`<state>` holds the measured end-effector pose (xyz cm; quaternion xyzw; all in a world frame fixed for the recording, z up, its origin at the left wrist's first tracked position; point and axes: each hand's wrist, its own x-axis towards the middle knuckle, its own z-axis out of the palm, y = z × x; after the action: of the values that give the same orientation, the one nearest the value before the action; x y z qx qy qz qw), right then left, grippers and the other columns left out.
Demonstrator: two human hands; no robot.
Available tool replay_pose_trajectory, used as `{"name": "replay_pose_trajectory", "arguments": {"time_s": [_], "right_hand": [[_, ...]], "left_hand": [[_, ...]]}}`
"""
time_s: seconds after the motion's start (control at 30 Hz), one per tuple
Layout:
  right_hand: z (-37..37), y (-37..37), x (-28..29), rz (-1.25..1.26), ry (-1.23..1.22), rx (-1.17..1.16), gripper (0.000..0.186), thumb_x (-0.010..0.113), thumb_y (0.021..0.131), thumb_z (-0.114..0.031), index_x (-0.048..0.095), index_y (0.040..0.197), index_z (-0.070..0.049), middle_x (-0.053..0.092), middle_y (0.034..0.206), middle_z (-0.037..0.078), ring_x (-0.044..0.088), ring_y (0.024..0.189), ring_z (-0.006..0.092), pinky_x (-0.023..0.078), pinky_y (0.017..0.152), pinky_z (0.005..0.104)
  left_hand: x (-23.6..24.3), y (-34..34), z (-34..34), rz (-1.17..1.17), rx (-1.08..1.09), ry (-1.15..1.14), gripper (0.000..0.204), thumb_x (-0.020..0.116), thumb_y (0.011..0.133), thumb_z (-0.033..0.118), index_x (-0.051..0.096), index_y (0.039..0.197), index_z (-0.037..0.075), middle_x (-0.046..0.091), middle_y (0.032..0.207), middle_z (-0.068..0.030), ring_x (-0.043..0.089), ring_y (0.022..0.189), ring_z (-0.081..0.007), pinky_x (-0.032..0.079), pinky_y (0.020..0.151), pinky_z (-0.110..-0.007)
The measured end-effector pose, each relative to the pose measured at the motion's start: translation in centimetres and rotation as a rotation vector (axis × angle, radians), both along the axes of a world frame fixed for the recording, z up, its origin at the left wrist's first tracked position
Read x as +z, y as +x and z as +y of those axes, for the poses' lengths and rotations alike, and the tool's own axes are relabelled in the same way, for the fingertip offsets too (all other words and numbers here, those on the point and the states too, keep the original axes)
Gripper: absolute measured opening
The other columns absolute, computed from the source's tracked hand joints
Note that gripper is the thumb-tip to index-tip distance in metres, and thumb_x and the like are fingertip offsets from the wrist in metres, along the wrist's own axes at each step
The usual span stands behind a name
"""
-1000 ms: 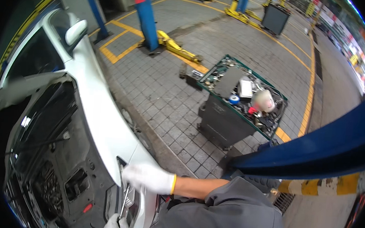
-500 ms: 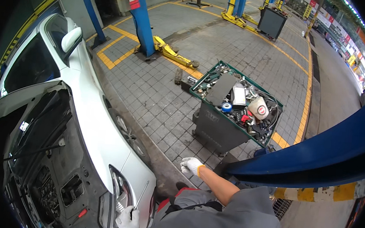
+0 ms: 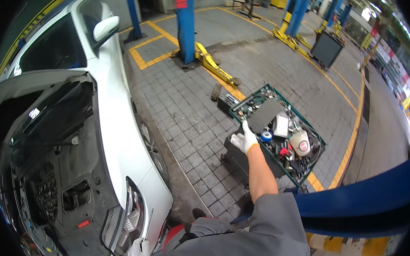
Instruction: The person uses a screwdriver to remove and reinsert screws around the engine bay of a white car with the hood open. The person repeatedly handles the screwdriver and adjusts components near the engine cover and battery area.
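Hand, left [image 3: 138, 254], curled round slim rod [image 3: 149, 223]; right hand [image 3: 246, 140] half-spread.

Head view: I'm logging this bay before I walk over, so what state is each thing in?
Car hood: raised
Side mirror: folded out
Red-handled tool: lying in the engine bay
Left grip: gloved, closed on the slim metal tool
Right grip: gloved, partly open, by the tool cart; contact unclear
Tool cart: top cluttered
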<state>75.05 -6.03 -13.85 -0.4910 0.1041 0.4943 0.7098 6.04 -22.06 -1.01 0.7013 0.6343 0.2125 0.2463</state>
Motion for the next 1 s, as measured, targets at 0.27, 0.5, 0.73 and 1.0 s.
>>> {"name": "replay_pose_trajectory", "arguments": {"time_s": [0.27,0.5,0.73,1.0], "right_hand": [[-1.3,-22.6,-3.6,-0.103,0.134,0.400,0.044,0.072,0.116,-0.039,0.065,0.144,-0.005,0.073,0.126,0.017,0.073,0.100,0.0292,0.062,0.085,0.0430],[0.6,-43.1,2.5,-0.088,0.270,0.960,0.041,0.067,0.119,-0.024,0.064,0.152,-0.001,0.080,0.118,0.015,0.078,0.092,0.0218,0.066,0.080,0.0371],[2.4,-57.6,14.8,-0.563,0.385,1.437,0.056,0.062,0.122,-0.033,0.054,0.166,0.001,0.080,0.132,0.015,0.078,0.100,0.0187,0.065,0.094,0.0352],[9.9,-68.9,14.2,-0.381,0.214,1.409,0.048,0.066,0.119,-0.049,0.060,0.136,-0.005,0.075,0.104,0.010,0.075,0.082,0.0201,0.065,0.074,0.0382]], "left_hand": [[0.0,-1.8,2.6,-0.280,0.214,-0.247,0.037,0.064,0.116,0.034,0.075,0.135,0.004,0.080,0.103,-0.0182,0.078,0.089,-0.0288,0.062,0.085,-0.044],[-0.8,-6.7,6.8,-0.690,0.325,-0.184,0.032,0.064,0.118,0.023,0.068,0.143,0.002,0.070,0.096,-0.0035,0.064,0.078,-0.0086,0.055,0.069,-0.028],[0.2,-12.1,15.6,-0.986,0.330,-0.124,0.037,0.060,0.121,0.027,0.062,0.148,0.001,0.075,0.098,-0.0059,0.070,0.082,-0.0117,0.059,0.077,-0.030],[3.2,-17.2,28.7,-0.642,0.302,-0.219,0.060,0.060,0.114,0.052,0.069,0.145,0.001,0.087,0.129,-0.0149,0.080,0.122,-0.0272,0.058,0.109,-0.042]]}}
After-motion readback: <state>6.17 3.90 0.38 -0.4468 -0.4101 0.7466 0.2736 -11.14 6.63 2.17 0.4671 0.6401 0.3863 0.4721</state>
